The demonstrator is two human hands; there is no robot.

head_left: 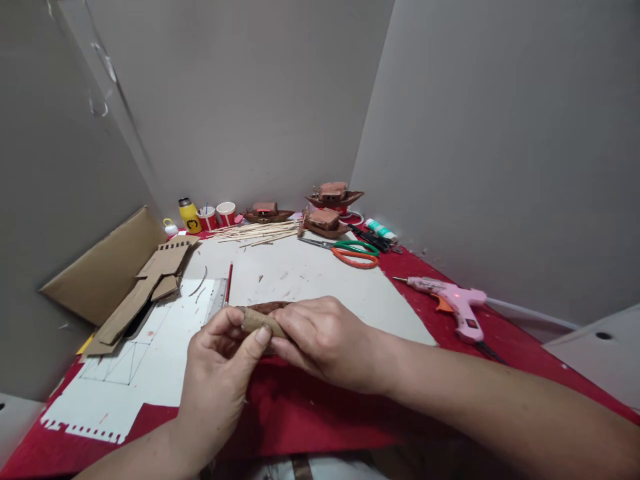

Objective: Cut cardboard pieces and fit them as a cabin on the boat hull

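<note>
A small curved piece of brown cardboard (264, 323) is pinched between my two hands, above the front part of the table. My left hand (220, 363) has its thumb on the near face of the piece and its fingers behind the left end. Around the right end close the fingers of my right hand (327, 337). Just behind the cardboard shows a dark brown curved strip (270, 307), largely hidden by my hands; whether it touches the cardboard I cannot tell.
Brown model boats (325, 222), thin wooden sticks (255, 232), paper cups (226, 214) and a yellow bottle (189, 217) stand at the back. Scissors (356, 255) and a pink glue gun (457, 303) lie right. Left are cut cardboard (143, 297), a red pencil (229, 283) and drawn-on paper (100, 400).
</note>
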